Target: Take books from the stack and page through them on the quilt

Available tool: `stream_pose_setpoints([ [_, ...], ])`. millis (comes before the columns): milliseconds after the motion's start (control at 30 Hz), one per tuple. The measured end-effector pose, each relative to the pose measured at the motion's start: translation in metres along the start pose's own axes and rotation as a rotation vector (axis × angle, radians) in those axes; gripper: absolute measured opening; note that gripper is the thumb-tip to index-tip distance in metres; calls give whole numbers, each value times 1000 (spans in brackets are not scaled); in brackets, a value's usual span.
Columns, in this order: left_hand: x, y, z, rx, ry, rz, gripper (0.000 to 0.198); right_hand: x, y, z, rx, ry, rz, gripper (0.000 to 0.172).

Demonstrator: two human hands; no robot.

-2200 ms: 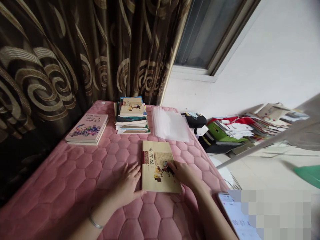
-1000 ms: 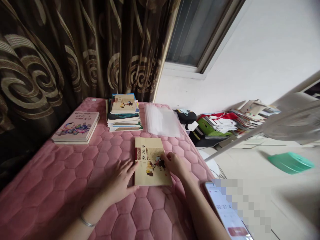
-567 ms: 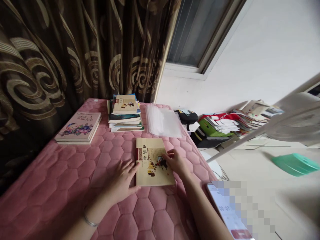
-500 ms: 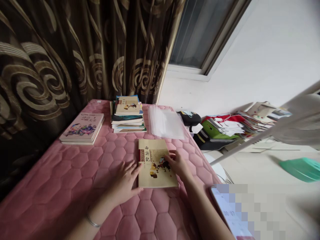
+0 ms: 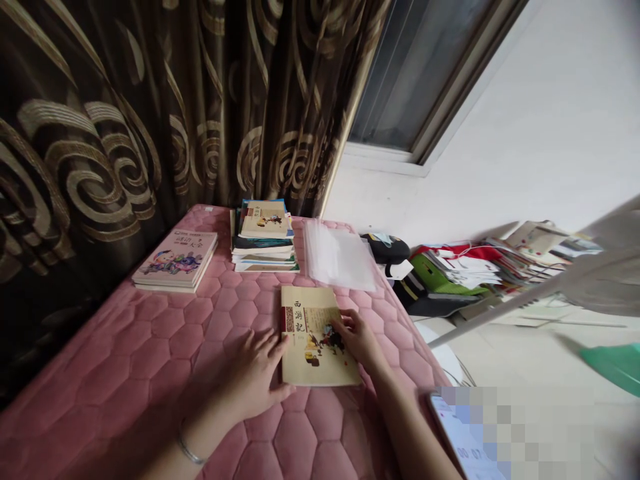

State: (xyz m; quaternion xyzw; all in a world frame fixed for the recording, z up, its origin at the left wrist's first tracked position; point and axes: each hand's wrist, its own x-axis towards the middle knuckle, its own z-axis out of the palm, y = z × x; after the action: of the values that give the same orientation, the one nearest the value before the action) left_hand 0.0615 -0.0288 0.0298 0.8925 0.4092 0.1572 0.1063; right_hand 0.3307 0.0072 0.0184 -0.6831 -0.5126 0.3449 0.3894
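A tan book with a picture cover lies closed on the pink quilted surface. My left hand rests flat beside the book's left edge, fingers stretched out and touching that edge. My right hand lies on the right side of the cover, fingers spread over the picture. Neither hand is lifting the book. A thin bracelet circles my left wrist.
A pile of books and a stack of clear plastic sleeves sit behind the book. A pink children's book lies at the left. Dark patterned curtains hang behind. A phone lies at the lower right; clutter covers the floor.
Both hands have stayed on the tan book, which keeps its place. Only the camera view has shifted slightly.
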Motion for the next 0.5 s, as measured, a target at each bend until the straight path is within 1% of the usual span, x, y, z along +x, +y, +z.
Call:
stream_pose_setpoints([
  [100, 5, 1, -8, -55, -10, -47, 51, 2, 6, 1, 57, 20, -12, 37],
  [167, 13, 1, -11, -65, -4, -103, 40, 3, 10, 2, 80, 22, -31, 37],
  [233, 24, 1, -12, -54, 14, -147, 39, 4, 12, 2, 86, 33, -46, 37],
  [300, 37, 2, -9, -35, 16, -140, 44, 4, 13, 3, 88, 41, -53, 37],
  [400, 51, 5, -2, 35, -59, -96, 49, 3, 12, 3, 88, 36, -55, 38],
  [500, 55, 4, 4, 103, -93, -72, 52, 3, 10, 2, 69, 40, -66, 37],
])
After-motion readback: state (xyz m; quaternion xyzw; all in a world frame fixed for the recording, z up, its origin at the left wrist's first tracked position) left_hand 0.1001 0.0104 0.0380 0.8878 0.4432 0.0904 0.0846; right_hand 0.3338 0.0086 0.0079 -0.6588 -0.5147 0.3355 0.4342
